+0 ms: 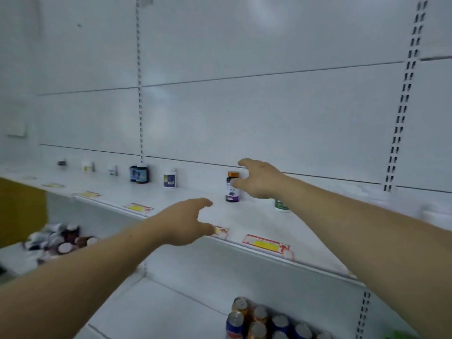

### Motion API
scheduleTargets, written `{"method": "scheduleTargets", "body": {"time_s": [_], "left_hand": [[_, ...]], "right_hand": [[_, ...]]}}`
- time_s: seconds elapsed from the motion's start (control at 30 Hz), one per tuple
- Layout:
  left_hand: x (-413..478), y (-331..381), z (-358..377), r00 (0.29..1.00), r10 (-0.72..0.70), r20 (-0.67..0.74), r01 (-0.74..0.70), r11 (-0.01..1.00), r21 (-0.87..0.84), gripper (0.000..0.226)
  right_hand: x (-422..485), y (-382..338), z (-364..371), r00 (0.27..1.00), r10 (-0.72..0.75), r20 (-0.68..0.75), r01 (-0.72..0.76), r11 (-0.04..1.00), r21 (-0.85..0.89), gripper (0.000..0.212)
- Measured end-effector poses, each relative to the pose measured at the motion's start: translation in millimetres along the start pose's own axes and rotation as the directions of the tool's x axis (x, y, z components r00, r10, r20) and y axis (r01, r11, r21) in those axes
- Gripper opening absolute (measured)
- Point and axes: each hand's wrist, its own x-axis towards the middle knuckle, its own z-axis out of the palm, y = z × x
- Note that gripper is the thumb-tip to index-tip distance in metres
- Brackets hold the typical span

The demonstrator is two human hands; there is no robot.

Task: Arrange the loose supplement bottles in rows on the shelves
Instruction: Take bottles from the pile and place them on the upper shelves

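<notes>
Upper shelf (256, 223): a few bottles stand along the back, well apart, no rows yet. Orange-capped bottle (232, 192) upright; right hand (260, 179) just beside it, fingers spread, gripping nothing. Left hand (188, 221) relaxed, empty. Loose pile (61, 241) lower left unshelved: judged early stage

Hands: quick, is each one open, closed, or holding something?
Left hand: open, holding nothing.
Right hand: open beside the orange-capped bottle, not gripping it.
</notes>
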Motion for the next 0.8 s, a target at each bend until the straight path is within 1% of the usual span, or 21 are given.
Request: {"method": "scheduleTargets", "body": {"time_s": [0.2, 0.37, 0.43, 0.5, 0.6, 0.67, 0.8], "left_hand": [[-60.4, -153.5, -47.8, 0.979, -0.200, -0.041, 0.201, 0.979, 0.032, 0.068], [-108.8, -270.0, -71.9, 0.937, -0.346, -0.047, 0.348, 0.934, 0.074, 0.065], [-120.9, -309.0, -74.8, 0.918, -0.395, -0.033, 0.396, 0.917, 0.055, 0.060], [-126.3, -348.2, -74.4, 0.899, -0.437, -0.023, 0.437, 0.899, 0.032, 0.055], [-125.5, -409.4, -67.1, 0.865, -0.501, -0.014, 0.501, 0.865, 0.014, 0.063], [-117.3, -449.2, -59.6, 0.847, -0.532, 0.003, 0.532, 0.847, 0.016, 0.066], [-84.4, -522.8, -45.0, 0.817, -0.576, 0.037, 0.575, 0.817, 0.031, 0.065]], "right_hand": [[56.6, -164.8, 88.8, 0.974, -0.201, 0.104, 0.196, 0.979, 0.057, 0.069], [87.4, -286.8, 166.3, 0.917, -0.352, 0.185, 0.330, 0.933, 0.143, 0.067], [100.4, -325.8, 196.2, 0.891, -0.399, 0.219, 0.368, 0.914, 0.169, 0.066], [113.9, -356.9, 226.6, 0.864, -0.430, 0.262, 0.395, 0.901, 0.178, 0.065], [139.9, -389.3, 276.1, 0.836, -0.446, 0.320, 0.411, 0.895, 0.174, 0.060], [162.4, -402.7, 311.8, 0.822, -0.453, 0.344, 0.410, 0.891, 0.194, 0.054], [216.5, -420.5, 386.2, 0.797, -0.462, 0.390, 0.387, 0.886, 0.256, 0.053]]}}
